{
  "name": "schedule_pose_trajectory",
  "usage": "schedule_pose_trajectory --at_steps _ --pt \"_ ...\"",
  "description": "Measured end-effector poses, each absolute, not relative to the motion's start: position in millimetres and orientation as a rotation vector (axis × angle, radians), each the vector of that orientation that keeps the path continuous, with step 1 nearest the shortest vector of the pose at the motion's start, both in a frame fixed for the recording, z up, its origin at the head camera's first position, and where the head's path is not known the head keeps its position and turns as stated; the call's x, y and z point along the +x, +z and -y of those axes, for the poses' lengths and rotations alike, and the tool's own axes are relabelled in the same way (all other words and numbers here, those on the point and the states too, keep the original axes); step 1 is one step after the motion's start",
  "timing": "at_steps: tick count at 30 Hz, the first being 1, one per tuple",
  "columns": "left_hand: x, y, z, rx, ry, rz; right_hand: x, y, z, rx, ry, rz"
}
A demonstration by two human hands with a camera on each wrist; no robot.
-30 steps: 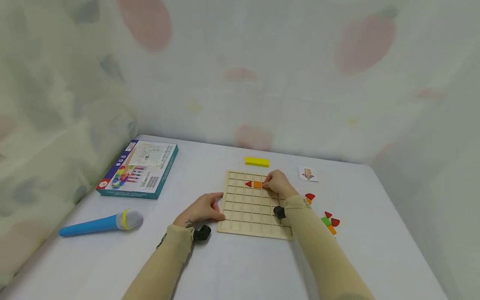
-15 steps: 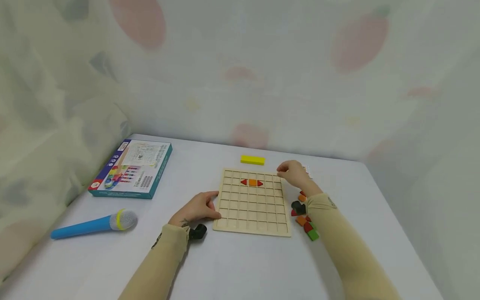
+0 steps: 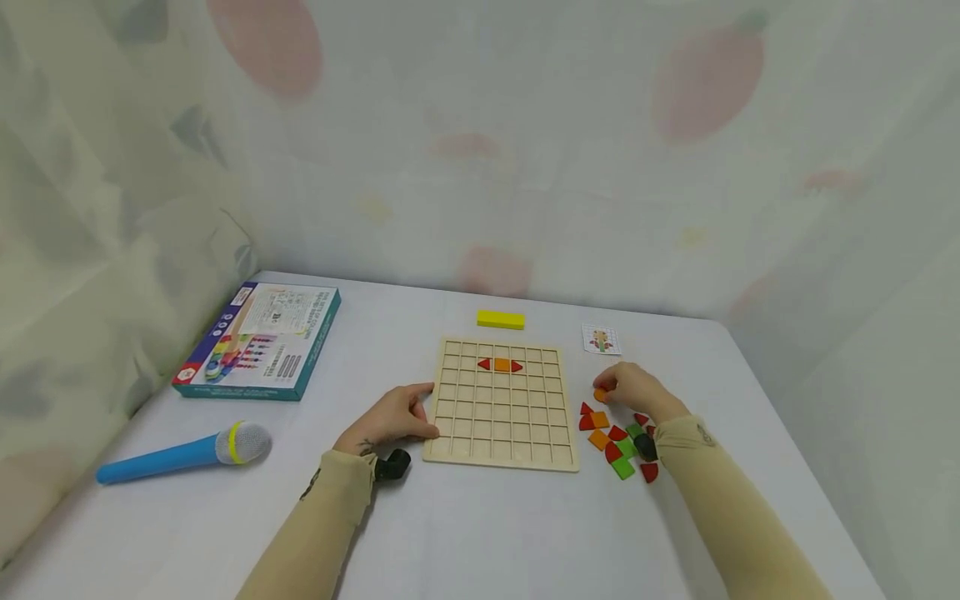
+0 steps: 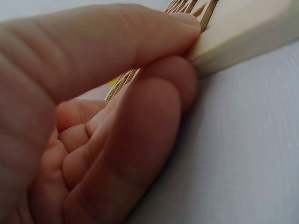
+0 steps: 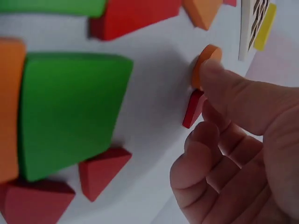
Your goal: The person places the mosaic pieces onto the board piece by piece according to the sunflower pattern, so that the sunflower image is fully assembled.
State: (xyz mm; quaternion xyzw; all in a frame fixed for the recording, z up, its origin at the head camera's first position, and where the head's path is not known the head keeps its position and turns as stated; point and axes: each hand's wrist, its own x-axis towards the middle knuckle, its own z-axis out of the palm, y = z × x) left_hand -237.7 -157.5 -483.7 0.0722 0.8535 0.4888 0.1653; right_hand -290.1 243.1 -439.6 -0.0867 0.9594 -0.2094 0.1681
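Observation:
My left hand (image 3: 386, 421) grips the left edge of a square wooden grid board (image 3: 501, 425); in the left wrist view the thumb lies over the edge and the fingers (image 4: 154, 107) curl beside it. An orange square (image 3: 502, 365) with a red triangle (image 3: 484, 364) on either side sits in the board's upper rows. To the right of the board, my right hand (image 3: 637, 392) pinches a round orange piece (image 5: 200, 65), with the thumb on its face. A red piece (image 5: 192, 109) lies close by the fingertips.
Several loose red, orange and green pieces (image 3: 623, 468) lie right of the board. A printed pattern card (image 3: 602, 339) and a yellow block (image 3: 501, 320) are behind. On the left are a flat toy box (image 3: 258, 342) and a blue toy microphone (image 3: 161, 461).
The right hand has let go of a red triangle on the board, moved right past the board's edge, and come down onto the round orange piece. The left hand stays at the board.

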Motion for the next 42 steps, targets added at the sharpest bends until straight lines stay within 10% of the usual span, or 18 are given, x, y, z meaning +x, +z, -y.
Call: schedule_pose_trajectory --at_steps 42 --pt "-236 -479 156 0.186 1.382 -2.428 -299 -452 -91 0.055 -1.274 -2.622"
